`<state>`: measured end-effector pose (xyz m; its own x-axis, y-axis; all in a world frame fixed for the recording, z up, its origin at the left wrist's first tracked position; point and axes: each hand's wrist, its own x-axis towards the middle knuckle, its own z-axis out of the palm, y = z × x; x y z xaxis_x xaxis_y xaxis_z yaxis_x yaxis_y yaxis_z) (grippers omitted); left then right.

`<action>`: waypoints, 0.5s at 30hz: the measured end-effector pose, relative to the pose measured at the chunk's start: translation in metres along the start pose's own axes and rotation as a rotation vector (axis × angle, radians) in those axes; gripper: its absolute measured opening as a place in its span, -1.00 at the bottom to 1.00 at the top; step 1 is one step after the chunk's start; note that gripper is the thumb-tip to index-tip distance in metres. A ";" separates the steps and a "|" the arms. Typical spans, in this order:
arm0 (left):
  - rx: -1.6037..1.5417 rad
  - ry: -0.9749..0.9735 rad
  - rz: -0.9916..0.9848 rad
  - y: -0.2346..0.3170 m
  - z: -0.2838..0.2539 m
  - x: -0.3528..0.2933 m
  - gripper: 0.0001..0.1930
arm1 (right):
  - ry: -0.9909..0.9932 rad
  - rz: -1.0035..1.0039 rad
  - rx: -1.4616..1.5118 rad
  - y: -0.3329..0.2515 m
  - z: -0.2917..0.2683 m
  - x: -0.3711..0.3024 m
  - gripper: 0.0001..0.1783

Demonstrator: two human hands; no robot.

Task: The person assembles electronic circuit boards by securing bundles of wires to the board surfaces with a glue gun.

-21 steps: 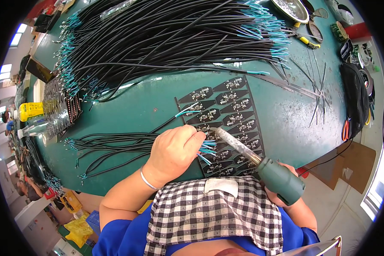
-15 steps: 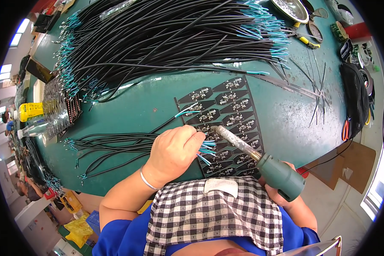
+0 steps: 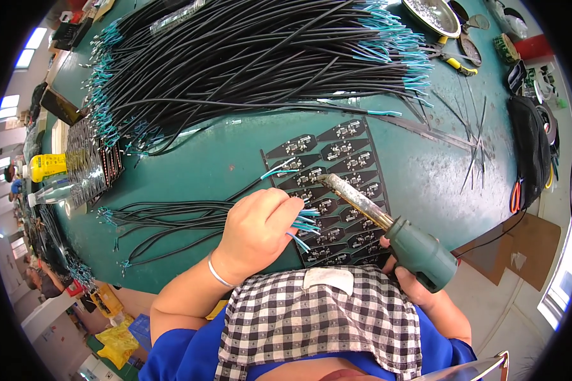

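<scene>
My left hand [image 3: 257,225] is closed around several black cables [image 3: 171,214], whose blue and white wire ends poke out beyond the fingers. One separate cable end [image 3: 278,170] extends above that hand, its thin wires lying over the panel of small black circuit boards [image 3: 349,150]. In my right hand [image 3: 414,286] is a large soldering iron [image 3: 422,251] with a green handle, pointing up and left. Its dark tip is over the boards, near the middle of the panel; whether it touches one I cannot tell.
A big pile of black cables [image 3: 254,60] covers the table's far side. Pliers with yellow handles [image 3: 459,66] and a metal dish [image 3: 433,18] are at the far right. Thin loose strips [image 3: 476,143] lie right. Left stand a yellow bottle [image 3: 47,167] and stacked board panels [image 3: 89,159].
The soldering iron's tip has shifted slightly up over the boards, and its handle has moved a little right. My left hand stays in nearly the same place with its cables.
</scene>
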<state>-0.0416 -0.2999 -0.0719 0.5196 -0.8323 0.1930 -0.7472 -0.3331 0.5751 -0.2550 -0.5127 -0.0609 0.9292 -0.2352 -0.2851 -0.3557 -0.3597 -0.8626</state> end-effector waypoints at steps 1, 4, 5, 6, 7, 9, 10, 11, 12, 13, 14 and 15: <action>0.013 0.030 -0.016 0.000 0.000 0.001 -0.52 | 0.001 -0.004 0.000 0.003 0.000 0.000 -0.73; 0.022 0.041 -0.010 -0.006 0.004 0.002 -0.51 | -0.021 -0.181 -0.214 0.004 -0.002 0.003 -0.57; 0.024 0.042 -0.011 -0.006 0.004 0.002 -0.51 | -0.066 -0.204 -0.201 -0.005 -0.006 0.010 -0.63; 0.037 0.030 -0.012 -0.006 0.004 0.001 -0.51 | -0.111 -0.227 -0.188 -0.013 -0.008 0.014 -0.68; 0.046 0.018 -0.010 -0.006 0.004 0.001 -0.51 | -0.111 -0.158 -0.136 -0.017 -0.007 0.015 -0.72; 0.050 0.015 0.003 -0.007 0.004 0.000 -0.51 | -0.054 -0.232 -0.224 -0.018 -0.004 0.016 -0.72; 0.055 0.009 0.014 -0.008 0.004 0.000 -0.51 | 0.003 -0.304 -0.310 -0.019 -0.003 0.016 -0.72; 0.053 0.010 0.012 -0.008 0.004 0.000 -0.51 | 0.000 -0.304 -0.311 -0.020 -0.003 0.016 -0.72; 0.057 0.009 0.022 -0.008 0.004 0.000 -0.52 | -0.005 -0.286 -0.307 -0.021 -0.002 0.016 -0.72; 0.061 0.009 0.032 -0.009 0.004 0.000 -0.52 | -0.010 -0.268 -0.302 -0.022 -0.002 0.017 -0.73; 0.062 0.010 0.031 -0.009 0.004 0.001 -0.52 | -0.012 -0.269 -0.302 -0.025 -0.003 0.018 -0.73; 0.075 0.020 0.050 -0.010 0.005 0.001 -0.64 | -0.038 -0.251 -0.279 -0.028 -0.005 0.019 -0.73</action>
<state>-0.0355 -0.2995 -0.0812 0.4881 -0.8402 0.2362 -0.8013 -0.3241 0.5029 -0.2275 -0.5118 -0.0403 0.9922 -0.0768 -0.0985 -0.1248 -0.6352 -0.7622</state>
